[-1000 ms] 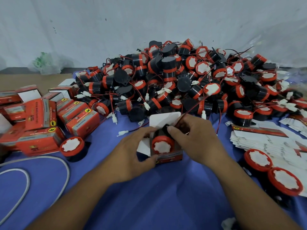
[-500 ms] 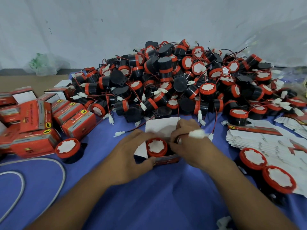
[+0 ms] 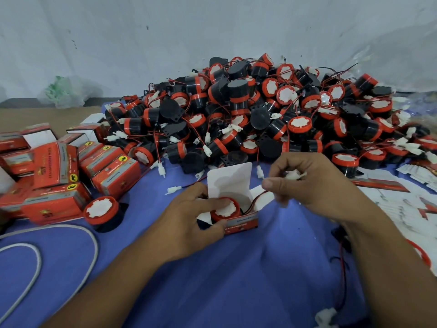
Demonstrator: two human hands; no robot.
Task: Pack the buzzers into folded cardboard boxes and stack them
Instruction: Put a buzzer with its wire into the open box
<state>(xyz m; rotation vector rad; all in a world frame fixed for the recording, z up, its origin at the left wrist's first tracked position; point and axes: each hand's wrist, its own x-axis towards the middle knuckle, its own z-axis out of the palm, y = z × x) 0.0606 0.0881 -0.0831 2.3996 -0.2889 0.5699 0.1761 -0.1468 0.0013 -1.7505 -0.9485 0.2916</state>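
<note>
Left hand (image 3: 189,223) grips the open cardboard box (image 3: 241,224) with a buzzer (image 3: 225,208) seated inside; right hand (image 3: 314,188) pinches its white connector (image 3: 294,175). Several packed boxes (image 3: 111,171) are done; the buzzer pile (image 3: 260,110) waits unpacked.

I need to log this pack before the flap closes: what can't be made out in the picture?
All in the head view:
- buzzer in the open box: only its red cap shows; the box walls and the left hand hide its body.
- wire connector: mostly hidden by curled fingers of the right hand.
- print on the packed boxes: too blurred to read.
- edge buzzer: covered by the right forearm, cut off by the frame.
</note>
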